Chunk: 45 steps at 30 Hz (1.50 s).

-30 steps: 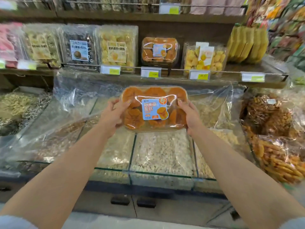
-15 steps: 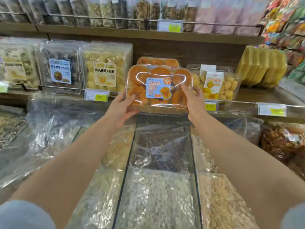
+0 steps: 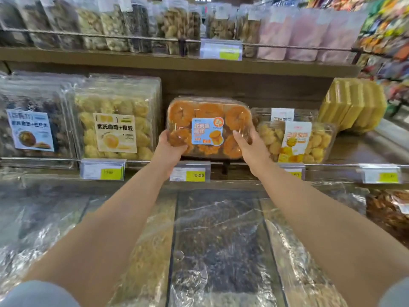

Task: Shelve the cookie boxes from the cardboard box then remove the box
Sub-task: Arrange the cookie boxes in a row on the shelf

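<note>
A clear plastic cookie box (image 3: 208, 111) of orange cookies with a blue label stands upright on the middle shelf (image 3: 358, 149), in the gap between other packs. My left hand (image 3: 170, 149) grips its lower left corner and my right hand (image 3: 250, 147) grips its lower right side. The box's bottom edge is at the shelf rail, above the 15.80 price tag (image 3: 190, 175). Whether another orange box stands behind it is hidden. The cardboard box is out of view.
Yellow cookie packs (image 3: 115, 120) and dark ones (image 3: 33, 125) stand left of the gap; a yellow-cookie box (image 3: 296, 142) and yellow wafer packs (image 3: 354, 105) stand right. Bagged snacks (image 3: 132, 25) fill the top shelf. Foil-covered bulk bins (image 3: 221, 240) lie under my arms.
Both hands have lifted the orange cookie box from over the bulk bins up and forward to the middle shelf slot. The camera has moved closer to the shelf.
</note>
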{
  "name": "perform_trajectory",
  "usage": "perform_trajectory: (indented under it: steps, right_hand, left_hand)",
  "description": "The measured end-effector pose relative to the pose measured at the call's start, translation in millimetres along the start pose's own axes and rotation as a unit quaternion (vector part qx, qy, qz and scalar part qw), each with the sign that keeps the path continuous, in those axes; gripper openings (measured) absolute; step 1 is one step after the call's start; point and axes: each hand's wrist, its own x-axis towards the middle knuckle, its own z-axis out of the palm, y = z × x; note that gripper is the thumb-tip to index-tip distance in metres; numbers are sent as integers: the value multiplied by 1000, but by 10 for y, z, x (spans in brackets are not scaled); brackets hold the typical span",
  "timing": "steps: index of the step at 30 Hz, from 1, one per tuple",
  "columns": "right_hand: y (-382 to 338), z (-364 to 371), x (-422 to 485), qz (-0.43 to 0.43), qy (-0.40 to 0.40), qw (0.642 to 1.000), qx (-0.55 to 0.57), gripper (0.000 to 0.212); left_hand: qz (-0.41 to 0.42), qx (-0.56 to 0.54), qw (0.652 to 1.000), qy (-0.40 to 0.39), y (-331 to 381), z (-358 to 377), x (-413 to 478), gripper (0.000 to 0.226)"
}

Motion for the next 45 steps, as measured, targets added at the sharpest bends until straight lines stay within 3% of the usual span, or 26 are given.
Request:
perform_trajectory:
  steps: [4,10,19,23,26,29,32,34,38,42,45]
  right_hand:
    - [97,52,98,14,-25,1000,-8,75]
    - [113,172,219,21,-10,999,-47,93]
    - [98,167,149,4,-18,997,-77,92]
    - [85,144,70,-23,-43,993,-112,83]
    - [103,156,-24,-33,-14,991,-125,74]
    - [123,140,-175,-30,19,998,-54,68]
    - [78,111,-412,-19,48,998,33,56]
    - [66,84,-570,-21,52,998,23,48]
    - [73,-17,-851,-27,46,999,9,32]
    - [128,-212,-1026,-26,28,999,-2,26]
    - [193,-494,-1021,-17,68,998,1,28]
  left_hand:
    - [8,103,994,37,-18,28,100,67]
    - [-37,249,968,10,135,76,198,65]
    - [-32,265,961,67,56,74,138,51]
    - [-3,286,952,106,8,25,82,42]
    - [0,307,947,99,12,33,40,47]
    - [-3,298,951,88,48,9,-13,55]
    - [32,266,960,77,67,-31,-148,37]
    - [65,246,965,65,52,-45,-304,20]
    - [74,230,969,53,-37,-52,-654,27]
    - [37,203,978,-31,-51,270,-922,21]
    - [34,178,979,-93,8,648,-1018,33]
